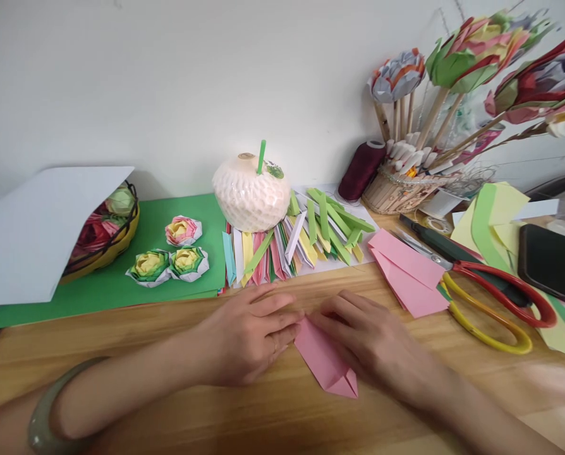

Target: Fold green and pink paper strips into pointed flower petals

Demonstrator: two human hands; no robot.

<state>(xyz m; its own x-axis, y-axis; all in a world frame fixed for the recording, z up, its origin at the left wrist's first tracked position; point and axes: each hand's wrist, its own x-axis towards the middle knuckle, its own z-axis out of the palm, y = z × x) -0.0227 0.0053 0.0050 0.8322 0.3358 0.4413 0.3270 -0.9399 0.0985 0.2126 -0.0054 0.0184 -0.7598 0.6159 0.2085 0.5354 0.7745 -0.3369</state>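
Note:
A folded pink paper [324, 359] lies on the wooden table, tilted, with a small folded flap at its lower end. My left hand [249, 335] touches its upper left tip, thumb and fingers pressed together there. From the right, my right hand [375, 341] rests over the paper's upper right edge, its bent fingers pinching near the same tip and hiding part of the sheet. More pink paper pieces [410, 275] lie to the right, partly under the scissors [486, 278].
Along the wall stand a yellow basket [103, 258], paper flowers [186, 262] on green sheets [178, 215], a white textured container [251, 196], folded strips [306, 237], a maroon thread spool [362, 170] and a flower basket [394, 189]. A phone [555, 262] lies far right.

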